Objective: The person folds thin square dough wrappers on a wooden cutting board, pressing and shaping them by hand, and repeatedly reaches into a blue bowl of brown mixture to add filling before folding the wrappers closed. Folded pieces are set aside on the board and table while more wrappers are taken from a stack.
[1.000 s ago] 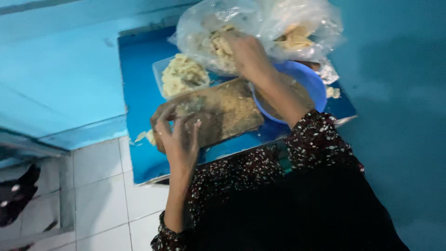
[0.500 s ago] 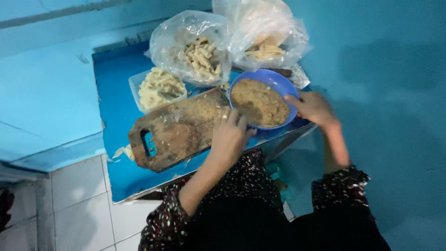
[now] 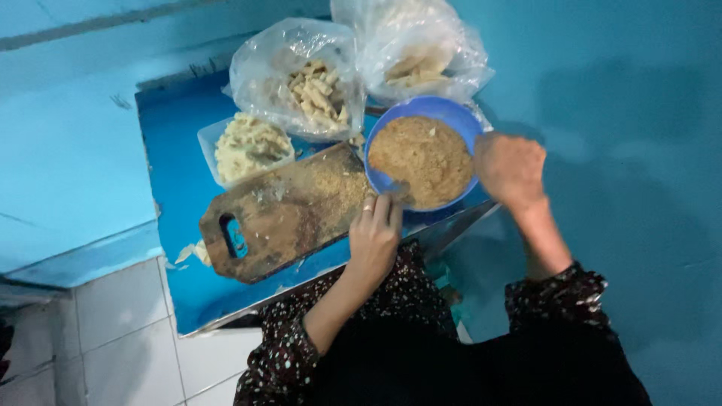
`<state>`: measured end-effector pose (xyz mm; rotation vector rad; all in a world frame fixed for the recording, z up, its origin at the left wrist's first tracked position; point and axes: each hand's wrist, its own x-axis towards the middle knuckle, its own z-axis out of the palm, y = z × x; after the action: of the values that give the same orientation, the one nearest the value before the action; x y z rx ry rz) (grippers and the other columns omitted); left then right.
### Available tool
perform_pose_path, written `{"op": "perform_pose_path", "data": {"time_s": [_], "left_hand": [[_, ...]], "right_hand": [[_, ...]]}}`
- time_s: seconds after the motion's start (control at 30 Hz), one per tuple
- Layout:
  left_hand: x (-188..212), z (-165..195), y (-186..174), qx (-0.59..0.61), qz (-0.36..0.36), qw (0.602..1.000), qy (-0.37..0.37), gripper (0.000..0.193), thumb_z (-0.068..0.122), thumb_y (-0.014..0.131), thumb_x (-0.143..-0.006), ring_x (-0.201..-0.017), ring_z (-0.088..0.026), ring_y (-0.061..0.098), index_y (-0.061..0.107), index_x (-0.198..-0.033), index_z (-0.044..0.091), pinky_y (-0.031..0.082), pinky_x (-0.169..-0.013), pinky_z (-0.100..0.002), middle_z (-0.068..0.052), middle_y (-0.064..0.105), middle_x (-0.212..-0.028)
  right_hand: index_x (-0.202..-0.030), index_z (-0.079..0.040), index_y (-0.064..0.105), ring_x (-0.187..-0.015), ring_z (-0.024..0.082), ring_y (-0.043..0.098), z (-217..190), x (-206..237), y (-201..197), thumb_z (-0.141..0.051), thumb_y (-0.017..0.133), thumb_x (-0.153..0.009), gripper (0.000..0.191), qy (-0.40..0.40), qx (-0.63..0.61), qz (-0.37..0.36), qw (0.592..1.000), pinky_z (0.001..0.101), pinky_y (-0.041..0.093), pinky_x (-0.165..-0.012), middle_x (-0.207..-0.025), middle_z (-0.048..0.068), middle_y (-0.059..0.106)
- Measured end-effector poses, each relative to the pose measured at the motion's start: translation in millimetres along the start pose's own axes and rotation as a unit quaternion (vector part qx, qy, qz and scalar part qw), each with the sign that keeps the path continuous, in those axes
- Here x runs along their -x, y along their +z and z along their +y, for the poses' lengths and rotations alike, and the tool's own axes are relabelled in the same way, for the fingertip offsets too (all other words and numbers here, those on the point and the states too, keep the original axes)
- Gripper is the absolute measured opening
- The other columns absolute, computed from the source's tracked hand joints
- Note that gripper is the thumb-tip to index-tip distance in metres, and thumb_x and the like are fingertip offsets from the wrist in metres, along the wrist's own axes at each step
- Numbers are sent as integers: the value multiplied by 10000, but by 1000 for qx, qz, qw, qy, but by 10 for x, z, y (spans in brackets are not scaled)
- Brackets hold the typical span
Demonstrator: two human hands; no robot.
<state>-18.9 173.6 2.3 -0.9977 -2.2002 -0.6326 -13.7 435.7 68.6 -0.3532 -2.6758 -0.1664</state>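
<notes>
A blue bowl (image 3: 457, 120) full of brown crumbs stands at the right edge of a blue table (image 3: 174, 188). My right hand (image 3: 510, 167) grips the bowl's right rim. My left hand (image 3: 374, 233) rests at the bowl's near-left rim, fingers bent, touching the end of a wooden cutting board (image 3: 286, 214). The board lies left of the bowl, dusted with crumbs, its handle hole pointing left.
A clear tray of pale shredded food (image 3: 248, 146) sits behind the board. Two plastic bags hold pale food pieces: one (image 3: 301, 79) behind the board, one (image 3: 414, 49) behind the bowl. Scraps (image 3: 194, 252) lie near the table's left edge. White floor tiles (image 3: 120, 331) lie below.
My right hand left the bag and came down to the bowl's right rim. My left hand slid from the board's handle end to the bowl side. The bowl stands uncovered.
</notes>
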Motion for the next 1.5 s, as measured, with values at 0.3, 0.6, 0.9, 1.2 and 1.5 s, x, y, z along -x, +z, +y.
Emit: {"op": "perform_pose_path", "data": {"time_s": [0.3, 0.6, 0.9, 1.2, 1.5], "left_hand": [[20, -5, -52, 19, 5, 1000, -16, 247, 107, 614, -819, -999, -305, 630, 651, -1044, 13, 551, -768, -392, -138, 598, -1087], [84, -279, -653, 82, 72, 987, -119, 215, 24, 728, -864, -1032, -349, 636, 680, -1073, 0, 546, -864, -434, -155, 648, -1137], [180, -525, -1045, 95, 64, 966, -231, 193, 37, 809, -884, -994, -311, 658, 713, -1050, 18, 533, -842, -409, -144, 670, -1137], [446, -716, -1241, 51, 56, 965, -252, 199, 35, 820, -875, -1014, -312, 652, 734, -1054, 23, 534, -869, -405, -137, 672, -1106], [789, -913, -1226, -146, 139, 948, -245, 418, 168, 890, -840, -1245, -384, 538, 713, -1207, 77, 374, -1080, -527, -189, 609, -1331]], "right_hand": [[-819, -85, 758, -750, 437, 713, 139, -60, 108, -263, 531, -1029, 357, 25, 2, -29, 999, 540, 566, -699, -847, 234, 725], [-917, 23, 734, -951, 487, 668, 335, -52, 771, -396, 520, -1015, 481, 43, -160, -175, 971, 575, 501, -874, -966, 288, 709], [-903, 25, 728, -946, 485, 667, 321, -48, 864, -445, 524, -1005, 522, 85, -221, -190, 953, 562, 495, -870, -948, 292, 692], [-957, -24, 752, -942, 487, 661, 169, 62, 870, -463, 489, -1035, 518, 140, -192, -155, 959, 575, 490, -869, -988, 281, 699], [-1020, -111, 770, -901, 366, 732, 139, -224, -428, -478, 604, -1052, 404, 101, -115, -160, 975, 450, 568, -795, -911, 192, 750]]}}
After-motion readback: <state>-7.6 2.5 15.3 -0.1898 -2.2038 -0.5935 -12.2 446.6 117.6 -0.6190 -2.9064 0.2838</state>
